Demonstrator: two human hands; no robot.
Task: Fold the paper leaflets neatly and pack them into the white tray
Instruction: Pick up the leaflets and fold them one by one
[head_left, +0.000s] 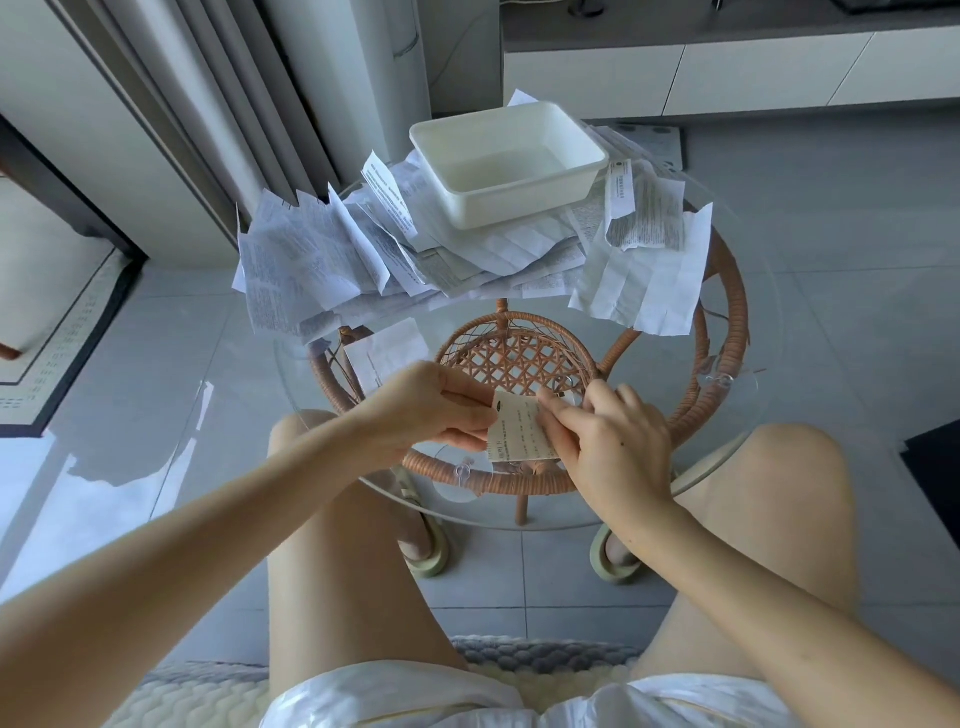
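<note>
Folding step: left hand (441, 410) and right hand (608, 436) pinch one leaflet (519, 434) at frame centre; next likely the empty white tray (506, 161), upper centre.

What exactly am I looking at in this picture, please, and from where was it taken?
There is no machine here: a seated person works with two bare hands, and one wide-angle camera on their head looks forward and down, so you see their arms and knees from above.

In front of them is a round glass table on a wicker frame. At its far side stands an empty white tray, resting on a loose heap of unfolded printed leaflets that spreads to either side of it.

Near the table's front edge, the left hand and the right hand hold one small folded leaflet between them, each pinching one side. It seems they are pressing or finishing a fold; nothing has been packed into the tray yet.
</note>
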